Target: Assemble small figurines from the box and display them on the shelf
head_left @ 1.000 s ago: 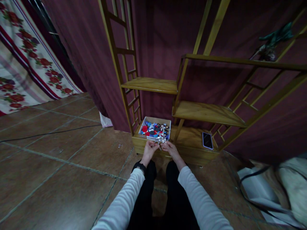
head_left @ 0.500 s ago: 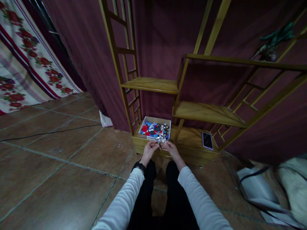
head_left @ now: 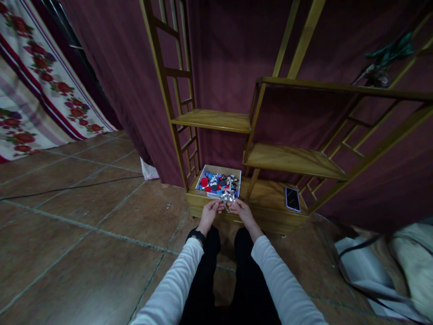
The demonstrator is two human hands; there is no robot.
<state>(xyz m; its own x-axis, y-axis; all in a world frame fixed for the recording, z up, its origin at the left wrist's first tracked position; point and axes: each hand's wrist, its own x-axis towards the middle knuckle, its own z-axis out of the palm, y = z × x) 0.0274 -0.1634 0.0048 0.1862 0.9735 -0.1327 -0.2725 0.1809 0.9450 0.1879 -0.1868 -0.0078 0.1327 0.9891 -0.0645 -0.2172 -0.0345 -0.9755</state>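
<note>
My left hand (head_left: 209, 210) and my right hand (head_left: 241, 209) meet in front of me, fingers pinched on a small shiny silver thing (head_left: 227, 197) held between them. Just behind it a white box (head_left: 219, 181) full of small red, blue and dark pieces rests on the lowest board of a wooden shelf unit (head_left: 270, 198). Both arms are in white sleeves, and a dark band sits on the left wrist.
A phone (head_left: 292, 198) lies on the same low board to the right. Maroon curtain hangs behind the shelves. A floral cloth (head_left: 37, 85) hangs at far left, a black cable (head_left: 67, 186) crosses the tiled floor, and a pale bag (head_left: 382, 266) lies at right.
Both hands have stayed in place, fingers shifting slightly on the silver thing.
</note>
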